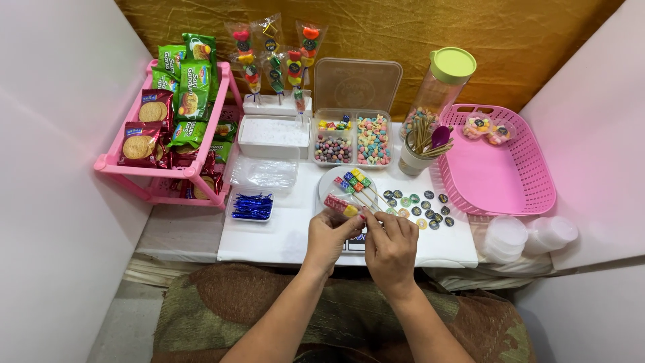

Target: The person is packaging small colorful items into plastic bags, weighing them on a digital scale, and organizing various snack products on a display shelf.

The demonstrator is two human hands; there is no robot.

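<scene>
My left hand (330, 236) holds a wooden skewer threaded with coloured candies (341, 205), its candy end pointing up and left. My right hand (391, 246) is beside it, fingers pinched at the skewer's lower end. Just beyond the hands, two more candy skewers (355, 181) lie on a small white plate (329, 180). Several round stickers (420, 205) are scattered to the right of the plate. A divided clear box of mixed candies (354, 140) stands behind it.
A pink rack of biscuit packets (168, 121) stands at left. Wrapped candy skewers (275, 64) stand upright at the back. A cup of sticks (420, 144), a green-lidded jar (440, 87), a pink basket (500, 168), clear cups (531, 235) and blue twist ties (252, 206) surround the work area.
</scene>
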